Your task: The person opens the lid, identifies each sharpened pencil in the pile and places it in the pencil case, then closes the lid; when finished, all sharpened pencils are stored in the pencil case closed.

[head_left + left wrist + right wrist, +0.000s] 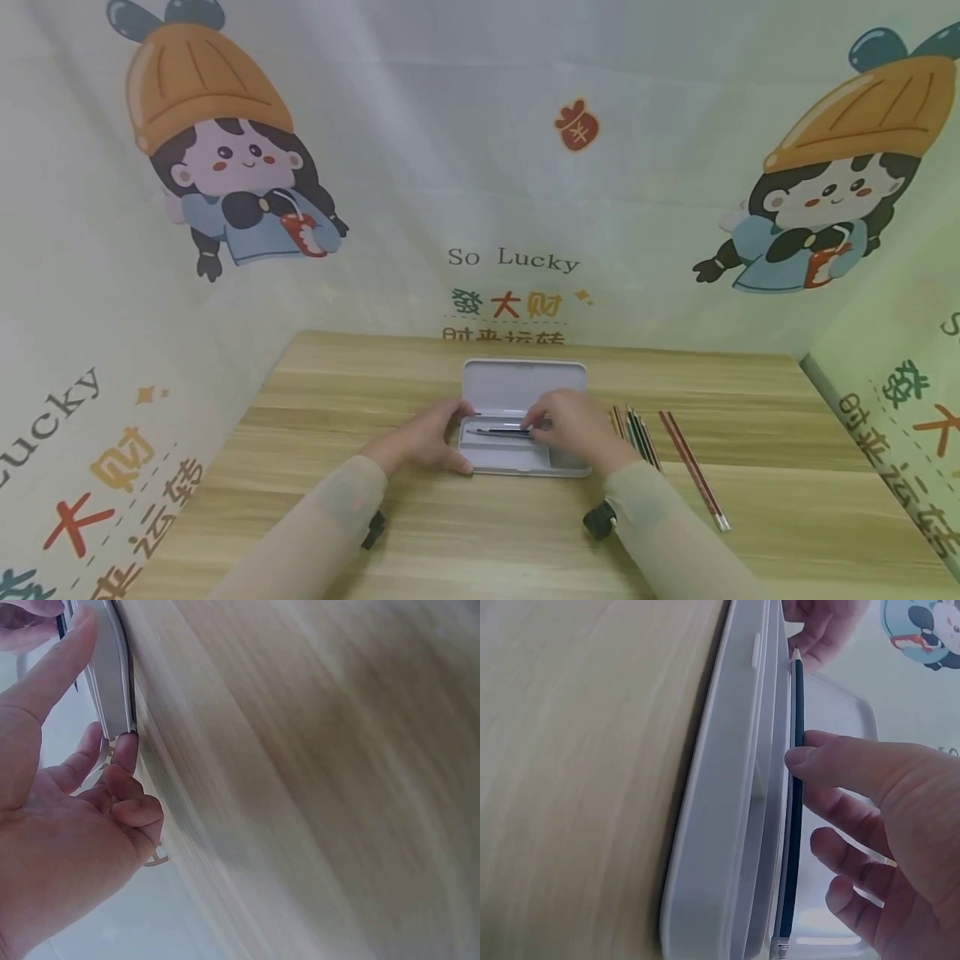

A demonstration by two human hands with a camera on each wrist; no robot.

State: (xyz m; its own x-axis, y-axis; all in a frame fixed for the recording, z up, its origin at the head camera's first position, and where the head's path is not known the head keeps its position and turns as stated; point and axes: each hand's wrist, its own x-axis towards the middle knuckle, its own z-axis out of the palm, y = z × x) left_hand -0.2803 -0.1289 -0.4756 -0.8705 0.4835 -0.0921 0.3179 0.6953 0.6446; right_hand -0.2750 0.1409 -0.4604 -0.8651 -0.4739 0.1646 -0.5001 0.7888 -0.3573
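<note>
A white tin pencil case (502, 458) lies open on the table, its lid (523, 385) raised at the back. My left hand (426, 437) grips the case's left end, the thumb (64, 664) on the front corner and the other fingers toward the back. Over the rear compartment, my right hand (573, 427) pinches a dark pencil (793, 840) between thumb and forefinger. The pencil's sharpened tip points left and its metal-banded end points right. Whether it touches the compartment floor, I cannot tell.
Right of the case lie several dark and red pencils (641, 437) in a loose group, partly behind my right forearm. Farther right are red pencils (693, 467) with pale ends, side by side. A printed curtain (390, 150) hangs behind the wooden table (337, 375) and along its sides.
</note>
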